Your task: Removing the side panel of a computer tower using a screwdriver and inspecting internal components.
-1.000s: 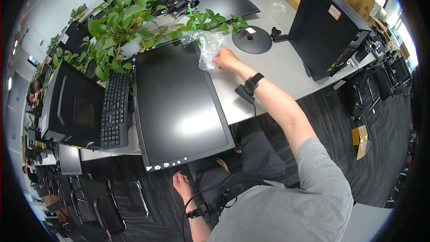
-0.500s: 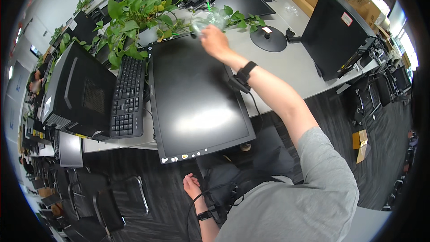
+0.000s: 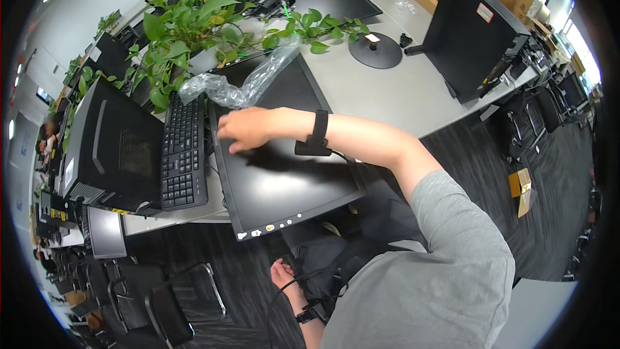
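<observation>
Head view: your right hand (image 3: 248, 128) is over the left side of the black monitor (image 3: 290, 203), which lies screen up directly beneath it. Crumpled clear plastic film (image 3: 239, 95) lies just beyond your knuckles; whether your fingers grasp any of it, or the bezel below, you cannot tell from this angle. Your left hand (image 3: 282, 273) hangs loosely curled, nearer your body than the monitor, with nothing visible in it.

Watch the monitor's near end, toward you from your right hand: it juts past the edge of the table (image 3: 394, 100), so leaning weight there could tip it. The film's far end reaches the plant (image 3: 194, 26), and a hard pull might snag the leaves. Sweeping further left could knock the keyboard (image 3: 181, 168), just beside your fingertips, or the computer case (image 3: 123, 148) beyond it.

Your right elbow is bent out to the side, the forearm crossing the screen almost level, palm down, with the wrist strap (image 3: 316, 132) above the glass. Your left arm hangs low beside your lap.
</observation>
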{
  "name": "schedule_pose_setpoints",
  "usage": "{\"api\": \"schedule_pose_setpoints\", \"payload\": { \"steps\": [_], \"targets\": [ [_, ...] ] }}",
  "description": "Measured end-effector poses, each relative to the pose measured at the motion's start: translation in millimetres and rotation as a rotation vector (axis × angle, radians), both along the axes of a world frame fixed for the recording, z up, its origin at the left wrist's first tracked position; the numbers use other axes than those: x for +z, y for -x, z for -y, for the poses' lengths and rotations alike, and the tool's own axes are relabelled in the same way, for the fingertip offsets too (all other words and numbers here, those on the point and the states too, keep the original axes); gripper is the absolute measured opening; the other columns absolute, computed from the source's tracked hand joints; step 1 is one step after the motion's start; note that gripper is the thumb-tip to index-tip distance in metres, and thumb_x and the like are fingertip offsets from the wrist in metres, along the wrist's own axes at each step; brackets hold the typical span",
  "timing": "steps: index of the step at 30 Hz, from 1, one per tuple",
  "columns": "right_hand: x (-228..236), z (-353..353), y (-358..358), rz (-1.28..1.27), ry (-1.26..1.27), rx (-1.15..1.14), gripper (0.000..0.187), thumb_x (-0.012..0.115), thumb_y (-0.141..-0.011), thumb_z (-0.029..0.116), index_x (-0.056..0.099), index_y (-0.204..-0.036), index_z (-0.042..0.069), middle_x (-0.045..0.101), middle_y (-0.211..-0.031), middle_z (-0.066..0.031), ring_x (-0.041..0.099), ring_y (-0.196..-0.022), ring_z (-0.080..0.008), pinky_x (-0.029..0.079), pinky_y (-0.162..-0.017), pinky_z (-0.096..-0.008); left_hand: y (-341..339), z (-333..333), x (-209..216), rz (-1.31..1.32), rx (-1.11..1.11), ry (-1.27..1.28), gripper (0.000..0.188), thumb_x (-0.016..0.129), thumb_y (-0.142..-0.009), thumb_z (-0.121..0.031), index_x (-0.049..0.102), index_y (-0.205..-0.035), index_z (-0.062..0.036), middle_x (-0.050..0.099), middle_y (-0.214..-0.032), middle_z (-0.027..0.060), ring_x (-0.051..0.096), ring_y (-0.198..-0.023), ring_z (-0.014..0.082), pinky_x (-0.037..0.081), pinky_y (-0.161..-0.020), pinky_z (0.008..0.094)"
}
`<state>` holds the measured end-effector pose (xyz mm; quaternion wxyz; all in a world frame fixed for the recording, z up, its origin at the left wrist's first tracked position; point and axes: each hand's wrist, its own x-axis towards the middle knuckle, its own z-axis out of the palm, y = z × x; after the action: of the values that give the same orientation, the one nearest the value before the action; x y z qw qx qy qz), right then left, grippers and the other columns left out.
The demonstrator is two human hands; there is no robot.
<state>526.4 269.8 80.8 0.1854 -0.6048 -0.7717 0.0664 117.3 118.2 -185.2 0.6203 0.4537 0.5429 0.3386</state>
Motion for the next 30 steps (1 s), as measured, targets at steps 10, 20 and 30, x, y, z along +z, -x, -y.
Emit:
{"api": "schedule_pose_setpoints", "payload": {
  "steps": [10, 20, 30],
  "targets": [
    [-7, 197, -25, -0.153, 0.187, -0.098, 0.039, 0.071, -0.094, 0.033, 0.070, -0.123, 0.006, 0.070, -0.116, -0.0160, 0.068, -0.110, -0.0382, 0.055, -0.093, -0.0488, -22, 11, 16, -0.061, -0.171, -0.046, 0.022, 0.057, -0.108, -0.023, 0.067, -0.108, -0.0034, 0.057, -0.074, -0.0025, 0.048, -0.064, 0.0037, 0.038, -0.058, 0.0189],
    [-95, 442, -195, 0.584, -0.200, -1.397, 0.025, 0.065, -0.083, 0.008, 0.068, -0.107, 0.000, 0.062, -0.115, -0.0156, 0.061, -0.108, -0.0331, 0.054, -0.089, -0.0447, -78, 12, 26, -0.143, -0.525, -0.295, 0.019, 0.061, -0.106, -0.020, 0.067, -0.105, -0.0020, 0.063, -0.074, -0.0003, 0.055, -0.063, 0.0043, 0.043, -0.058, 0.0200],
    [-124, 451, -251, 0.586, -0.028, -1.475, 0.020, 0.066, -0.085, 0.004, 0.067, -0.100, -0.009, 0.059, -0.108, -0.0160, 0.062, -0.101, -0.0298, 0.061, -0.071, -0.0358, -108, 37, 48, -0.278, -0.454, -0.443, 0.015, 0.063, -0.104, -0.014, 0.069, -0.102, -0.0010, 0.063, -0.074, -0.0009, 0.056, -0.064, 0.0055, 0.044, -0.060, 0.0216]
  ]
}}
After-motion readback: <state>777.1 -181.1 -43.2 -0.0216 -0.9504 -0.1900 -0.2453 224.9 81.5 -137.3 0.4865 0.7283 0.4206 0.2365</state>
